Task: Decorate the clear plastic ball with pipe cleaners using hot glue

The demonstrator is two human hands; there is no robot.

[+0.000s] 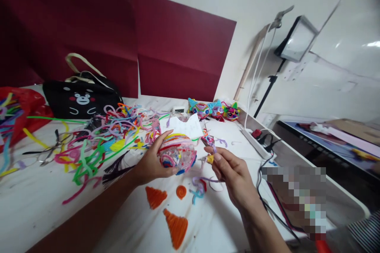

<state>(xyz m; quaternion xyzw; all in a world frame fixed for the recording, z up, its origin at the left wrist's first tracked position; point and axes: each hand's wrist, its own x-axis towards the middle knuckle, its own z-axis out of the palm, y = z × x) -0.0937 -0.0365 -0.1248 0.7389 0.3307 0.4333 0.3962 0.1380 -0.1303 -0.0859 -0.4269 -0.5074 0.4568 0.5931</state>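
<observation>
My left hand (154,162) is closed round a rounded clear-plastic craft piece (181,151), with pink, yellow and red fuzzy pipe cleaners across it and blue coils near its bottom. Just right of that piece, my right hand (227,168) pinches a small tool (209,159) with a yellow collar and a thin metal tip aimed at the piece; the rest of it is hidden by the fingers. A lilac pipe-cleaner strip (214,149) shows at the fingertips. Below lie two orange pipe-cleaner triangles (175,227) and an orange spiral (181,192). Lilac and blue scraps (197,194) sit beside them.
A heap of pipe cleaners (89,158) spreads at left, with glasses (53,148) among them. Behind stand a black bag (81,99), white paper (184,127) and finished colourful animal heads (202,108). At right are a power strip (257,142) and a trailing black cable (277,215).
</observation>
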